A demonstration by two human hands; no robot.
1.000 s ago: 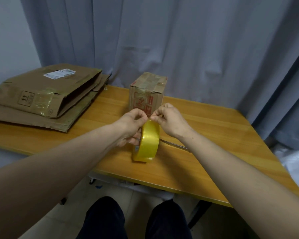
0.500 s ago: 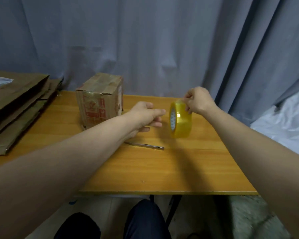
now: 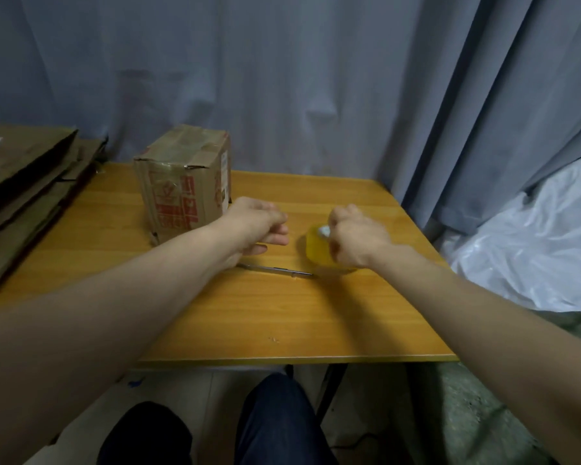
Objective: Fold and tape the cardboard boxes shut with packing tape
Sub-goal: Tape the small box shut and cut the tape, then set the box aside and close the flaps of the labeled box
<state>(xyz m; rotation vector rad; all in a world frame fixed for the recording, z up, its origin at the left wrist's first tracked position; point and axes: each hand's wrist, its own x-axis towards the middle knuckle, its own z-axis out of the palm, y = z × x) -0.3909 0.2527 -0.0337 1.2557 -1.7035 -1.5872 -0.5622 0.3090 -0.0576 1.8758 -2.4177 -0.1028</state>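
- right hand has its grip round the packing tape roll, low at the worktop; left hand is loosely curled and holds nothing.
- best to set the roll flat (so it can't wander), near the slim metal tool.
- small box stands to the left, taped shut, contents hidden; flattened boxes lie further left.

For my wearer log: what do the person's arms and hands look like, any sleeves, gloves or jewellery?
The left hand and right hand wear no gloves. No sleeves are in view, and no watch or bracelet shows at either wrist.
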